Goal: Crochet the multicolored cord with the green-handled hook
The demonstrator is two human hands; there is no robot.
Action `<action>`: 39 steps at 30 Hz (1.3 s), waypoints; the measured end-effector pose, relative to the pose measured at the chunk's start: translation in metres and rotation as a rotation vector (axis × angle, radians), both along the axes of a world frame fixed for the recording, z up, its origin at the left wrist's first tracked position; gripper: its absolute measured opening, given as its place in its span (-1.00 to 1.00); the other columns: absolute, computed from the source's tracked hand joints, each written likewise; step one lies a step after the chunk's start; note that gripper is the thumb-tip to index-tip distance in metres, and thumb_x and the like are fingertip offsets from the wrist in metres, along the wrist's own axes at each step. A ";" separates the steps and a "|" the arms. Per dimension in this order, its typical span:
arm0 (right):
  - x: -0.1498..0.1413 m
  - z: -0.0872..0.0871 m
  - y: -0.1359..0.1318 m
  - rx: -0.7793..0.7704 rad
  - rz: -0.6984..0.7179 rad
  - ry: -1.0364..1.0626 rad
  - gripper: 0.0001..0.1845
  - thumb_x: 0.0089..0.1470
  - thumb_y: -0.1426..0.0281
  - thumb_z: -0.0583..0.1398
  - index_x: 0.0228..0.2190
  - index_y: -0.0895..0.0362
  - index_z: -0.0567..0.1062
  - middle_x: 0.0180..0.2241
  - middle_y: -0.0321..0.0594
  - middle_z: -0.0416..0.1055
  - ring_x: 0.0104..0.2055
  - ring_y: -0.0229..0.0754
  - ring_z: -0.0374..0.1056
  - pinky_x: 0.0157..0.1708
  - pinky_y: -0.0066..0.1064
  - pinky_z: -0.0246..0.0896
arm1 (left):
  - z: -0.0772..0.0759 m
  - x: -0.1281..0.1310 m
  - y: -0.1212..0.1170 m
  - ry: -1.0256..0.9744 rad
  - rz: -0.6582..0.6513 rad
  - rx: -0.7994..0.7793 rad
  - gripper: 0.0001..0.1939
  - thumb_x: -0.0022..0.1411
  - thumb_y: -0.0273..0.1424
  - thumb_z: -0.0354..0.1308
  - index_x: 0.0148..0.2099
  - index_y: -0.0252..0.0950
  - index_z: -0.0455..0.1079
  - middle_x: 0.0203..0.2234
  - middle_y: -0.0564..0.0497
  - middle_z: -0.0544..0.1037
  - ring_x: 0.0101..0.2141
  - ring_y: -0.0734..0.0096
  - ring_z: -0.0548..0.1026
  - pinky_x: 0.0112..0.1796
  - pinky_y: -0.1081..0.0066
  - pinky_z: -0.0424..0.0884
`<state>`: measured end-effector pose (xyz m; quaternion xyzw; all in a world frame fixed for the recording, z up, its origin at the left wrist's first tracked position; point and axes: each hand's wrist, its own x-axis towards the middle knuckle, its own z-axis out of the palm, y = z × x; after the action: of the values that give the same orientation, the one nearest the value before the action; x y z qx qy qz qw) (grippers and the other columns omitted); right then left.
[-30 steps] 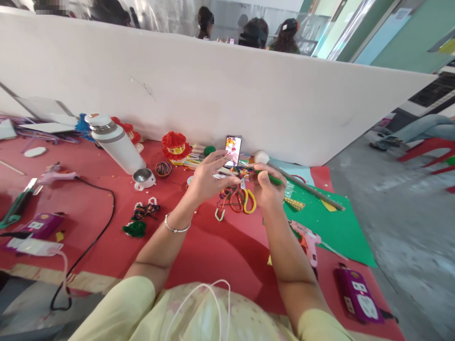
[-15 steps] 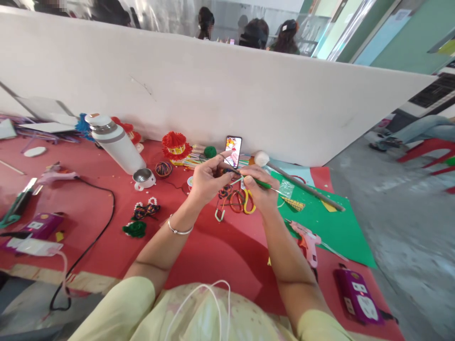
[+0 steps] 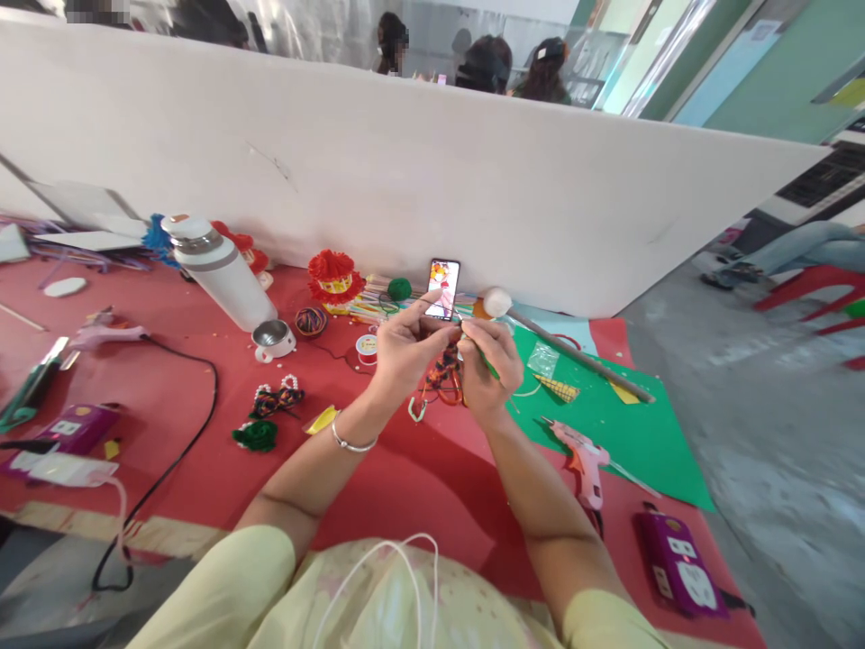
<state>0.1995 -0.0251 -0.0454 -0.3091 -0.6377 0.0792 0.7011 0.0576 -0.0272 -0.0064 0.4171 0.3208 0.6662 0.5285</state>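
My left hand is closed in a pinch on dark multicoloured yarn, with a strand running over its raised index finger. A piece of multicoloured yarn work hangs below my fingertips. My right hand grips a crochet hook, whose green handle shows only in part between the fingers. The fingertips of both hands meet in front of a lit phone leaning against the white board. Scissors with red-orange handles lie under my hands, partly covered. A multicoloured yarn ball rests to the left.
A white flask and its metal cup stand at left, near yarn bows. A thread spool lies by my left hand. To the right are a pink glue gun, a rod and a purple power block.
My right hand has turned, so the hook's handle is now mostly hidden. My left hand has shifted slightly right, uncovering the thread spool and a yellow piece near my wrist.
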 end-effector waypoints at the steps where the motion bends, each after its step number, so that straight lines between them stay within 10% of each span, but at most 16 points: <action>1: 0.002 -0.001 0.002 -0.002 0.021 0.015 -0.80 0.25 0.20 0.37 -0.09 -0.19 0.73 -0.15 -0.22 0.70 -0.10 -0.02 0.62 -0.03 -0.02 0.60 | 0.002 -0.001 -0.001 -0.043 -0.073 -0.050 -0.29 -0.07 -0.34 0.61 0.19 -0.21 0.65 -0.52 0.13 0.64 -0.60 0.62 0.39 -0.56 0.53 0.32; 8: 0.030 0.016 0.019 -0.137 0.430 -0.041 -0.79 0.18 0.14 0.43 -0.12 -0.24 0.75 -0.13 -0.29 0.76 -0.08 -0.05 0.67 -0.02 -0.09 0.61 | 0.016 -0.032 0.005 -0.069 -0.284 -0.185 -0.39 -0.18 -0.46 0.63 0.02 -0.24 0.71 -0.62 0.17 0.52 -0.68 0.71 0.22 -0.68 0.58 0.01; 30: 0.049 0.048 0.009 -0.152 0.547 -0.236 -0.83 0.15 0.15 0.46 -0.18 -0.17 0.77 -0.18 -0.24 0.78 -0.16 -0.08 0.68 -0.05 -0.10 0.62 | 0.013 -0.048 0.010 0.075 -0.458 -0.147 -0.49 -0.13 -0.45 0.45 -0.03 -0.22 0.74 -0.45 0.06 0.58 -0.60 0.59 0.37 -0.65 0.54 0.27; 39: 0.042 0.025 0.017 -0.370 0.694 0.101 -0.68 0.09 -0.04 0.44 -0.34 -0.07 0.76 -0.33 -0.20 0.74 -0.28 -0.06 0.65 -0.21 -0.13 0.63 | 0.017 -0.042 0.006 0.055 -0.466 -0.122 -0.55 -0.14 -0.47 0.46 -0.09 -0.25 0.76 -0.46 0.03 0.62 -0.60 0.58 0.40 -0.68 0.57 0.20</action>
<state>0.2415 -0.0083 -0.0201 -0.1920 -0.6439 0.4402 0.5956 0.0158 -0.0213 0.0102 0.4653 0.2696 0.4940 0.6832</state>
